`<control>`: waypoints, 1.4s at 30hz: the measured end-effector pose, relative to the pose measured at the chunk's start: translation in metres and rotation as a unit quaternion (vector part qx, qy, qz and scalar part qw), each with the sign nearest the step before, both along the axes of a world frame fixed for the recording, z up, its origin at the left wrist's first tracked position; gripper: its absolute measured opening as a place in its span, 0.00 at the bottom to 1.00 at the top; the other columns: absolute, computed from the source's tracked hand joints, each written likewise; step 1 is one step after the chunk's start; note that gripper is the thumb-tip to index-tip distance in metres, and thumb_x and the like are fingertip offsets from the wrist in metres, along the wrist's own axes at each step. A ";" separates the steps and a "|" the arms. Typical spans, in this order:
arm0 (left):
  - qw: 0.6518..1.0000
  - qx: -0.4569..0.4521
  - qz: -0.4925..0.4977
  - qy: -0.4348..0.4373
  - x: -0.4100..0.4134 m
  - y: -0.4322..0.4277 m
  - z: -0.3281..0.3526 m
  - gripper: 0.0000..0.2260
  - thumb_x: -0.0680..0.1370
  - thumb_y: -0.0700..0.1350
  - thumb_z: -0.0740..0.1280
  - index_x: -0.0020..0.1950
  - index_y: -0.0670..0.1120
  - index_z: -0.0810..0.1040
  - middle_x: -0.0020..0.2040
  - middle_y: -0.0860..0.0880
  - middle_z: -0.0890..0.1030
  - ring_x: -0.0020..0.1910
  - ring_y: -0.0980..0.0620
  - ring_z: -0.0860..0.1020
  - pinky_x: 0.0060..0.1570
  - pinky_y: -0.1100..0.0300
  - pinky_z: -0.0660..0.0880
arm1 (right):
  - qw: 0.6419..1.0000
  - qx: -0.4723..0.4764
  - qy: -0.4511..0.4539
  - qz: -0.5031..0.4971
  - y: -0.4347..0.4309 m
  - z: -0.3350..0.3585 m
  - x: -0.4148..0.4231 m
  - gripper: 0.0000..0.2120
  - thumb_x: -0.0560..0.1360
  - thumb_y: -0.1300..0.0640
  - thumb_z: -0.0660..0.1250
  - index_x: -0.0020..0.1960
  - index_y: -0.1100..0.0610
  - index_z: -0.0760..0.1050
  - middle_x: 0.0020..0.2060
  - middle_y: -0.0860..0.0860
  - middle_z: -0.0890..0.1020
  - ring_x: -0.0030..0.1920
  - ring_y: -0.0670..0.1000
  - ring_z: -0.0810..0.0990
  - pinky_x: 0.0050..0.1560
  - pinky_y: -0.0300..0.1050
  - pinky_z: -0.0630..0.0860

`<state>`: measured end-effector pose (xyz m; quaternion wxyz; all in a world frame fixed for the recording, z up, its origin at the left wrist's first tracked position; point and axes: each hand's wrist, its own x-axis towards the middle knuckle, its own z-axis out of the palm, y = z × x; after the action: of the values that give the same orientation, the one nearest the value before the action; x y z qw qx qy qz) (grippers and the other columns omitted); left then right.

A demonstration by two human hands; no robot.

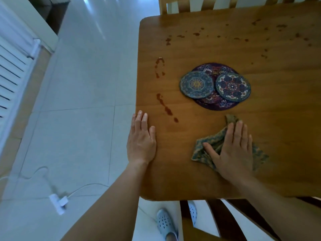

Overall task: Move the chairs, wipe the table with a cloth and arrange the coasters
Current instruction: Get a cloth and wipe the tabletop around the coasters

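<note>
- Table (278,110): smooth, warm-brown wood with a rounded corner and a faint sheen; its grain runs left to right.
- Floor (78,119): glossy pale tiles, left of the table.
- Far chair (162,6): pale wood with upright slats, pushed against the table's far edge.
- Near chair (224,221): dark wood with curved slats, below the table's near edge.
- Mat (214,68): a round purple patterned disc lying flat toward the middle of the table.
- Cloth (213,138): soft, crumpled, with a teal and tan print, on the table near its near edge. Its long axis runs roughly along that edge, and one twisted corner points toward the table's far side.
- Right hand (232,150): palm down on the cloth, fingers straight and spread, thumb out to the left, pressing it to the table.
- Left hand (141,141): flat on the table's left edge, fingers straight and close together, pointing to the far side.
- Blue coaster (196,84) and red coaster (233,86): round, flat, mandala-printed, side by side on the mat and overhanging its rim.
- Stains (166,108): reddish-brown drips and smears along the table's left side, with scattered specks toward its far edge.
</note>
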<state>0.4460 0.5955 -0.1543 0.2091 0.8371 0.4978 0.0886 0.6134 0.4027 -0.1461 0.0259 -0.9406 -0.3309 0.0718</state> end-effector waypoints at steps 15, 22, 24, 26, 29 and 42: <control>0.990 -0.053 0.024 -0.130 -0.007 0.001 0.003 0.35 0.76 0.68 0.45 0.80 0.53 0.50 0.80 0.54 0.56 0.78 0.55 0.55 0.68 0.54 0.61 | 0.946 0.069 0.049 0.314 0.122 -0.002 -0.049 0.38 0.77 0.35 0.46 0.79 0.56 0.50 0.79 0.54 0.51 0.79 0.52 0.44 0.77 0.53 0.44; 0.985 -0.054 0.045 -0.155 -0.008 -0.001 0.003 0.35 0.76 0.67 0.47 0.79 0.53 0.50 0.78 0.52 0.59 0.76 0.53 0.59 0.70 0.51 0.63 | 0.960 0.117 0.073 0.242 0.048 -0.009 -0.029 0.29 0.79 0.60 0.59 0.78 0.58 0.56 0.78 0.53 0.58 0.78 0.50 0.51 0.77 0.47 0.47; 0.985 -0.051 0.045 -0.156 -0.007 -0.001 0.002 0.35 0.76 0.68 0.48 0.79 0.53 0.50 0.78 0.52 0.59 0.76 0.53 0.59 0.70 0.50 0.64 | 0.972 0.128 0.059 0.188 0.060 -0.010 -0.027 0.29 0.79 0.60 0.59 0.78 0.60 0.55 0.78 0.55 0.57 0.78 0.52 0.51 0.77 0.48 0.47; 0.986 -0.052 0.045 -0.152 -0.007 0.000 0.001 0.35 0.76 0.68 0.48 0.79 0.53 0.49 0.79 0.52 0.59 0.76 0.52 0.59 0.70 0.48 0.65 | 0.975 0.136 0.052 0.168 0.085 -0.010 -0.027 0.28 0.80 0.58 0.57 0.78 0.61 0.53 0.78 0.57 0.55 0.78 0.53 0.50 0.77 0.50 0.47; 0.987 -0.047 0.045 -0.146 -0.007 0.002 0.001 0.35 0.76 0.68 0.48 0.79 0.53 0.50 0.79 0.52 0.58 0.77 0.53 0.59 0.70 0.50 0.65 | 0.966 0.146 0.061 0.205 0.131 -0.010 -0.022 0.29 0.82 0.57 0.55 0.79 0.62 0.49 0.78 0.57 0.54 0.79 0.54 0.49 0.78 0.50 0.46; 0.983 -0.028 0.048 -0.176 -0.006 0.001 0.000 0.34 0.78 0.65 0.52 0.79 0.49 0.52 0.77 0.49 0.61 0.75 0.52 0.62 0.69 0.55 0.66 | 0.889 0.165 0.093 0.417 0.200 -0.007 -0.021 0.27 0.80 0.61 0.56 0.78 0.60 0.56 0.76 0.56 0.63 0.77 0.52 0.57 0.77 0.48 0.51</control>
<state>0.4396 0.5969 -0.1548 0.3124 0.7775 0.4947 0.2305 0.5924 0.6030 -0.1528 0.1789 -0.6870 -0.6960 0.1076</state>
